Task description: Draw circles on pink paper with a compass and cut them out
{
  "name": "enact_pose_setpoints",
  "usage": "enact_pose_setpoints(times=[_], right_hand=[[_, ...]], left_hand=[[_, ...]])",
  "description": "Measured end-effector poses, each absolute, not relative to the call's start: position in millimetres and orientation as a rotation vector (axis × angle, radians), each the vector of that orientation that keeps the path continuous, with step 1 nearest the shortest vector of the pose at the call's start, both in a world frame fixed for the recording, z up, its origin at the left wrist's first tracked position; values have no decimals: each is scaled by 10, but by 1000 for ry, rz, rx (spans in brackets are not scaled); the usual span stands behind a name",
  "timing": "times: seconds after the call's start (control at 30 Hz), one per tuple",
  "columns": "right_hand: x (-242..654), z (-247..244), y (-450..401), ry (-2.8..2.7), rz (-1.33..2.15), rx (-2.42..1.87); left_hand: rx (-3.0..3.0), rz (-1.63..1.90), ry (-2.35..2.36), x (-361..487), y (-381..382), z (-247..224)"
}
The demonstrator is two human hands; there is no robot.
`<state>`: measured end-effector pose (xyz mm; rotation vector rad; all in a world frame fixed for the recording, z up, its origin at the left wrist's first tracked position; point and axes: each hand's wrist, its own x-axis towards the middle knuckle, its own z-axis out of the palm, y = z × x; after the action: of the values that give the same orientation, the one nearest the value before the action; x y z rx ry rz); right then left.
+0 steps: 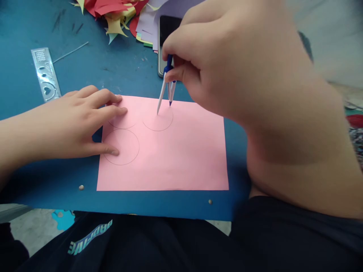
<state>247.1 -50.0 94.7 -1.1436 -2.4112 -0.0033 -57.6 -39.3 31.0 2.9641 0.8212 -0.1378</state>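
Observation:
A pink sheet of paper lies on the blue table. My right hand pinches the top of a blue and white compass over the sheet's upper edge. The compass's white leg touches the paper, inside a curved line that is open at the top. My left hand rests with spread fingers on the left part of the sheet, holding nothing. Under and beside its fingers are a drawn circle and, above that, another curve partly hidden by the hand.
At the left lies a clear stencil ruler beside a thin rod. Red and yellow paper scraps, stacked coloured sheets and a phone are at the back. Dark clothing borders the table's front edge.

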Motion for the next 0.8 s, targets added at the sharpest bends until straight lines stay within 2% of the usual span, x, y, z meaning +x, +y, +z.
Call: enact_pose_setpoints(times=[0.13, 0.33, 0.8], right_hand=[[2413, 953, -490, -2751, -341, -1423], [2386, 849, -479, -2660, -132, -1252], [2385, 934, -611, -2685, -39, -1128]], left_hand=[[3008, -113, 793, -568, -390, 303], [3029, -136, 793, -537, -373, 304], [2969, -167, 846, -516, -369, 321]])
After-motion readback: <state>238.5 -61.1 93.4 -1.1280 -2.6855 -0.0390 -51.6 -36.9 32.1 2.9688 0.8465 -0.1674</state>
